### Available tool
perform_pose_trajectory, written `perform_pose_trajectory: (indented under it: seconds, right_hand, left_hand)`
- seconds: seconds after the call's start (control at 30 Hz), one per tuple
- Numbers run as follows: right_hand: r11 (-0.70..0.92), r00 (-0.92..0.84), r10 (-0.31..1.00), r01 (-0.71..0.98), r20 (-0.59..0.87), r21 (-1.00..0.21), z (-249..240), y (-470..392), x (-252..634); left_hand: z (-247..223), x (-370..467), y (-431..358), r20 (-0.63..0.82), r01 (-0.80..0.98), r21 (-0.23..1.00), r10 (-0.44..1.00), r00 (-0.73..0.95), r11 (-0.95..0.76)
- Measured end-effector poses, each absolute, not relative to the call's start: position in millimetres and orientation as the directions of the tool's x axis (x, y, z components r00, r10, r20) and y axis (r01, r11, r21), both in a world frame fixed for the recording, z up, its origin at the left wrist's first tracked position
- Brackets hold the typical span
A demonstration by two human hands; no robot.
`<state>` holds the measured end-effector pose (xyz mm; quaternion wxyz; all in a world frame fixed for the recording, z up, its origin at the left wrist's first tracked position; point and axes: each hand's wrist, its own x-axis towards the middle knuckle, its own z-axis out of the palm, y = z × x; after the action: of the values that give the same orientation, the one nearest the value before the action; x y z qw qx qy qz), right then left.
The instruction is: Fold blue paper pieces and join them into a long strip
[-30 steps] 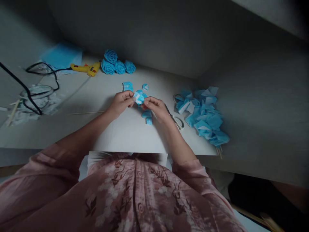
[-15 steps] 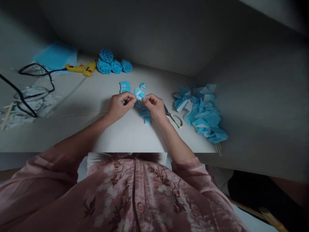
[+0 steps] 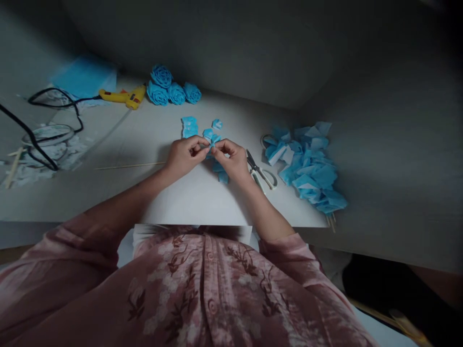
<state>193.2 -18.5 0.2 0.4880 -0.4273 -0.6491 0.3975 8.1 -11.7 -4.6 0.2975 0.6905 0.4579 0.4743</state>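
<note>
Blue paper (image 3: 214,139), spread flat half a second ago, now looks bunched narrow between left hand (image 3: 183,156) and right hand (image 3: 233,159), both pinching it; shaping seems underway. Scissors (image 3: 256,168) lie at its four o'clock.

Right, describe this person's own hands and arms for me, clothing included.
The left hand and right hand are ungloved, with no watch or bracelet visible. Loose pink sleeves end around the elbows, part of a pink shirt with pale and brown floral patterning.
</note>
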Motion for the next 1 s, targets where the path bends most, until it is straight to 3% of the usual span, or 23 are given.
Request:
perform_pose_trajectory:
  seconds: [0.27,0.57,0.87,1.0]
  right_hand:
    - [0.356,-0.185,0.932,0.296,0.312,-0.886,-0.7,-19.9,193.4]
    - [0.378,-0.203,0.923,0.327,0.326,-0.866,-0.7,-21.0,193.8]
    - [0.363,-0.193,0.928,0.272,0.319,-0.891,2.3,-21.6,193.0]
    - [0.263,-0.160,0.959,0.195,0.234,-0.945,1.6,-18.5,193.3]
  left_hand:
    - [-6.5,7.3,-11.9,0.372,0.373,0.840,0.919,0.133,-0.394]
    - [-6.4,6.5,-10.9,0.364,0.372,0.841,0.919,0.151,-0.394]
    - [-6.5,7.3,-11.5,0.374,0.337,0.854,0.918,0.133,-0.397]
    - [-5.3,6.5,-7.6,0.334,0.288,0.893,0.938,0.087,-0.345]
